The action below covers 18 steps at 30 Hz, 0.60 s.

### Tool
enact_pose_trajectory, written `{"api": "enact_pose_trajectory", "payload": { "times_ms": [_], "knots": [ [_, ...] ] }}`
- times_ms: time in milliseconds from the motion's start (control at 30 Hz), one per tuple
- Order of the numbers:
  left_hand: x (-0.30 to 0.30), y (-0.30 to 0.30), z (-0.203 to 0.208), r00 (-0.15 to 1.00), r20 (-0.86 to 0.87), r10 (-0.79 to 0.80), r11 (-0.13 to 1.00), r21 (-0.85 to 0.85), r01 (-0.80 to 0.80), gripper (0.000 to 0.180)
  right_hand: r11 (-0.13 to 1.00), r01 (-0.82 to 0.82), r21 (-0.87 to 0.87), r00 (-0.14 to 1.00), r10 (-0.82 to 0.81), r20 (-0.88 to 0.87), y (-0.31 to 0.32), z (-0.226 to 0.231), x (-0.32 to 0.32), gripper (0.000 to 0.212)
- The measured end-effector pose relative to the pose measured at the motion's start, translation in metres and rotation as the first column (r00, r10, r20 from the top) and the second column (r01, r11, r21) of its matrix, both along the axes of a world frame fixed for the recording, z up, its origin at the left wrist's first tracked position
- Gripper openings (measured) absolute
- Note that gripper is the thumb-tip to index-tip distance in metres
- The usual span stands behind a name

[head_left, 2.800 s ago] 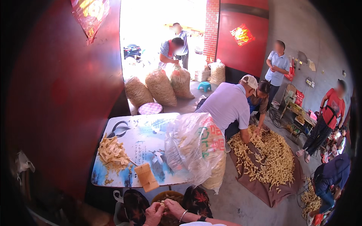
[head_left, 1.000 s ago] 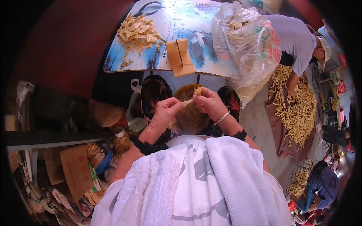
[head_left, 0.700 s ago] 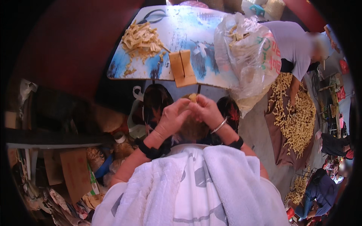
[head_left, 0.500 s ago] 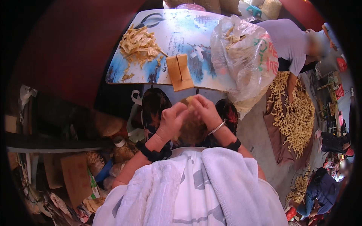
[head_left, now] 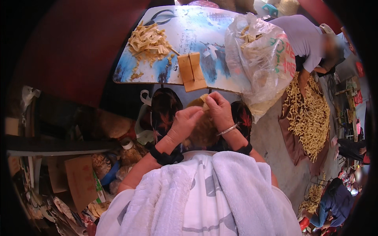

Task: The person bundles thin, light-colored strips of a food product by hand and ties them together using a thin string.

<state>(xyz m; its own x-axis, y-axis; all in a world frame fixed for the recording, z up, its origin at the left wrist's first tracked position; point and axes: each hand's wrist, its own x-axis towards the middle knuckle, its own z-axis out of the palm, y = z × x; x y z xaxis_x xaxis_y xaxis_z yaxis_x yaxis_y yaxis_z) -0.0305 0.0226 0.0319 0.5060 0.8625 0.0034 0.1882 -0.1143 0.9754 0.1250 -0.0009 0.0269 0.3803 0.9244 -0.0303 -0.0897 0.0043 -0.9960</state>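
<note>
Over my lap, my right hand (head_left: 220, 113) pinches a pale yellow strip (head_left: 204, 98) between thumb and fingers. My left hand (head_left: 184, 125) is closed close beside it, its fingertips pressed together and smeared; what they hold, if anything, cannot be made out. Beneath both hands sits a round bowl-like thing (head_left: 201, 135) with brownish contents, partly hidden by them. On the patterned table (head_left: 189, 35) ahead lies a loose pile of flat pale yellow strips (head_left: 150, 41). A wooden block with a dark slit (head_left: 192, 72) overhangs the table's near edge.
A large clear plastic bag (head_left: 260, 59) of yellowish pieces slumps over the table's right end. At right, a person (head_left: 301, 39) reaches into yellow twisted pieces (head_left: 309, 118) spread on brown cloth. Another person (head_left: 338, 202) bends at lower right. Cardboard (head_left: 80, 181) and bags crowd the lower left.
My hands have drawn slightly apart, and more of the pale yellow strip shows at my right fingertips. The whole view has shifted a little. At right, the person's head has moved slightly.
</note>
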Motion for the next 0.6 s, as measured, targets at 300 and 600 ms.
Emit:
{"api": "enact_pose_trajectory", "payload": {
  "times_ms": [300,600],
  "knots": [
    [-0.001,0.039,0.010,0.999,-0.049,0.025,0.997,0.081,-0.021,0.015,0.991,-0.136,0.018,0.906,0.117,0.407,0.027,0.023,0.014,0.025],
    [0.012,0.135,0.034,0.968,-0.161,0.191,0.912,0.393,-0.115,0.017,0.991,-0.017,0.135,0.790,-0.070,0.609,0.109,0.038,0.030,0.024]
  ]
}}
